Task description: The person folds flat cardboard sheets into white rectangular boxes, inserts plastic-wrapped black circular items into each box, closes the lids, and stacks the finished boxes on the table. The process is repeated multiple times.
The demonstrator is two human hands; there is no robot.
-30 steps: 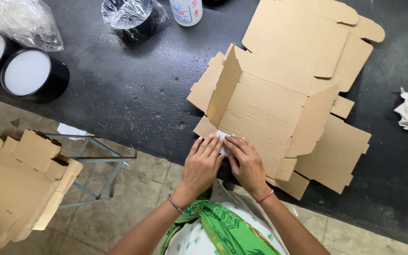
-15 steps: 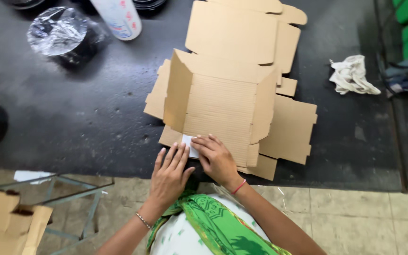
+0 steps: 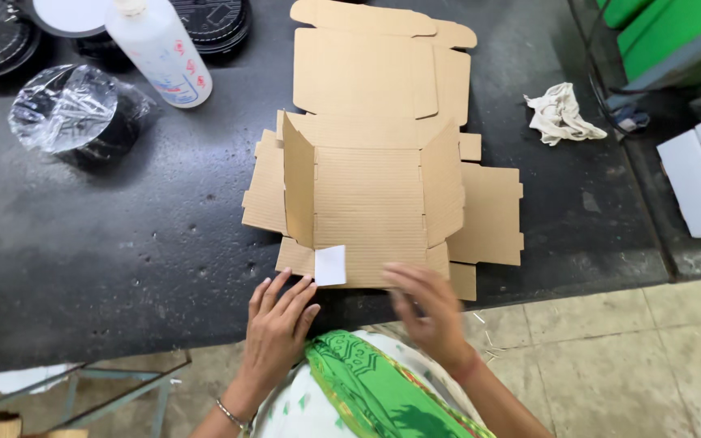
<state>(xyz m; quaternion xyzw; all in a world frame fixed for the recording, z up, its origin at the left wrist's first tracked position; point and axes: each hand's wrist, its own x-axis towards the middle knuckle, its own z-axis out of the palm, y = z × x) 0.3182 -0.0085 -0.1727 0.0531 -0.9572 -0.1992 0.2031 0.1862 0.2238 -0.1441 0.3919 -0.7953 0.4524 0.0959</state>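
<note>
Both hands drawn back off white label (image 3: pixel 330 265), now stuck on near flap of flat cardboard box (image 3: pixel 375 203). Left hand (image 3: pixel 276 328), right hand (image 3: pixel 427 312) open, empty. Best: press label edges flat.

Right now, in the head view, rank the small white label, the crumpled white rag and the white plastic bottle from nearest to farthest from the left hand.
1. Small white label, just right of the left hand.
2. White plastic bottle, far, upper left.
3. Crumpled white rag, farthest, upper right.
</note>
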